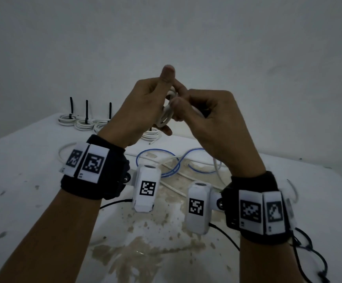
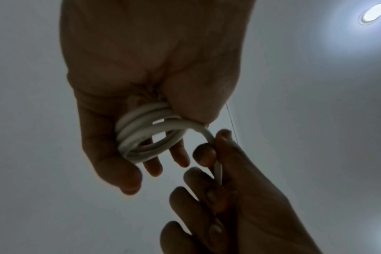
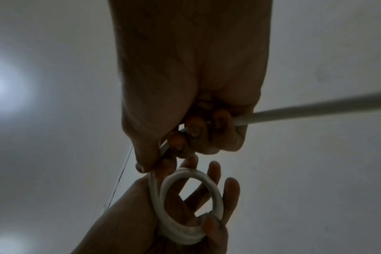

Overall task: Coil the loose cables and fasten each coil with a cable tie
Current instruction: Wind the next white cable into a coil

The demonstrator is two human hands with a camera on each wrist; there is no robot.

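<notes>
Two hands work above the white, stained table point(image 1: 33, 201): our left hand point(image 1: 143, 111) curls round a small coil of round white plastic cable point(image 2: 146, 135), and our right hand point(image 1: 211, 119) pinches its free tail point(image 3: 315, 110), which we judge light, springy and smooth, so the loops should be clamped where they overlap while the tail is fed under light tension. Below on the table lie one loose blue-and-white cable point(image 1: 166, 162) and some tangled white ones we cannot count, and farther off we count four white coils point(image 1: 84, 124) with upright black cable ties point(image 1: 86, 110).
</notes>
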